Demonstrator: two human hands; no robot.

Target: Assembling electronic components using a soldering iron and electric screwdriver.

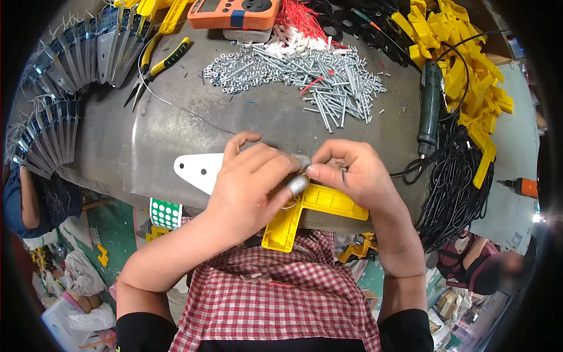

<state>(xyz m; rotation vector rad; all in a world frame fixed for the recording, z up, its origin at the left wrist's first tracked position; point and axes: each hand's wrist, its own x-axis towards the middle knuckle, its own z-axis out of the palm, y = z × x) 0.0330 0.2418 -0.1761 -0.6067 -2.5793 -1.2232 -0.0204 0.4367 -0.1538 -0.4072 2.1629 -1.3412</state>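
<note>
My left hand is closed at the middle of the table's near edge, with grey coverings on its thumb and a fingertip. It grips a yellow plastic part with two arms at an angle, one toward me, one to the right. From under that hand a white tapered plate with two dark holes sticks out to the left. My right hand pinches at the upper end of the yellow part, thumb against forefinger. What lies between its fingertips is too small and hidden to name. A thin wire runs toward the left hand.
Beyond my hands lie nuts and long screws. An orange multimeter and yellow-black pliers lie left. A green electric screwdriver, black cables and yellow parts crowd the right. A dotted sticker strip hangs at the near edge.
</note>
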